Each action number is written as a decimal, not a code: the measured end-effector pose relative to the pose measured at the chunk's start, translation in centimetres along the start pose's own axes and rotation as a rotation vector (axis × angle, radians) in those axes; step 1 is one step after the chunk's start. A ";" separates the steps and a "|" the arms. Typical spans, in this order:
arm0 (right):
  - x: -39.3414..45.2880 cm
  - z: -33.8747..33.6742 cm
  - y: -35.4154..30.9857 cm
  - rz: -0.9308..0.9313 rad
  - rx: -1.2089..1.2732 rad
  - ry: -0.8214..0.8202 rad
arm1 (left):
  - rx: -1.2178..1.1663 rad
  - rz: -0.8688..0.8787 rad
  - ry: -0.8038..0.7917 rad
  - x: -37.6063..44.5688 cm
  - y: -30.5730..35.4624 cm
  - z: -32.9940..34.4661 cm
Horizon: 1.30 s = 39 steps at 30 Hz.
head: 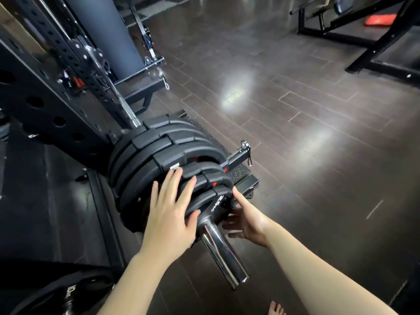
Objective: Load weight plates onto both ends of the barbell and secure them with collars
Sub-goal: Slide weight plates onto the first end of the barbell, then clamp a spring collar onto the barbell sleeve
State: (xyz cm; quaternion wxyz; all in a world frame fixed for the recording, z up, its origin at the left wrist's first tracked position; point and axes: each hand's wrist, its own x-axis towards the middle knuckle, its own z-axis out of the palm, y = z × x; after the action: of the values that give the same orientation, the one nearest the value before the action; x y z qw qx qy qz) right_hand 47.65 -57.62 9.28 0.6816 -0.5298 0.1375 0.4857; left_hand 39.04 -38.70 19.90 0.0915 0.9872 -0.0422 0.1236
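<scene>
**Both hands seat the outermost plate, no collar on yet**

Grip: left hand (169, 208) spread flat on the plate stack (159, 160); right hand (246, 220) curls round the near plate (213, 201) by its right edge; fingers could get pinched between plates, or the plate slide off the bare sleeve (223, 258); glossy dark floor (295, 110), rack (45, 92) left.

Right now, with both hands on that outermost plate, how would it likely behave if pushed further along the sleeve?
The outermost plate looks rigid and probably heavy. It should slide easily on the shiny chrome sleeve. With no collar visible, it could slip back out.
</scene>
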 end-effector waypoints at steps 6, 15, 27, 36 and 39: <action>-0.2 -2.8 -1.6 -0.001 -0.026 0.178 | -0.048 0.115 -0.018 1.9 1.3 0.4; 2.0 -10.5 -6.5 -0.139 0.119 0.374 | -0.334 0.033 -0.132 13.6 9.1 4.2; 22.4 -25.7 -18.7 -0.227 -0.303 0.392 | -0.329 -0.704 -0.627 37.1 8.2 30.7; 36.9 -29.9 -17.2 -0.237 -0.410 0.299 | -0.201 -0.628 -0.529 41.3 0.4 46.5; 38.9 -30.4 -16.4 -0.239 -0.385 0.318 | -0.277 -0.629 -0.461 40.8 -1.0 49.1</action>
State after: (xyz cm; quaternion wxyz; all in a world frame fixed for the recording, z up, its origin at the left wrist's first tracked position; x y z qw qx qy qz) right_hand 89.93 -63.00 -20.49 0.5907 -0.7316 0.0847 0.3297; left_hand 90.17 -49.58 -16.83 0.2448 0.9323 0.2257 -0.1414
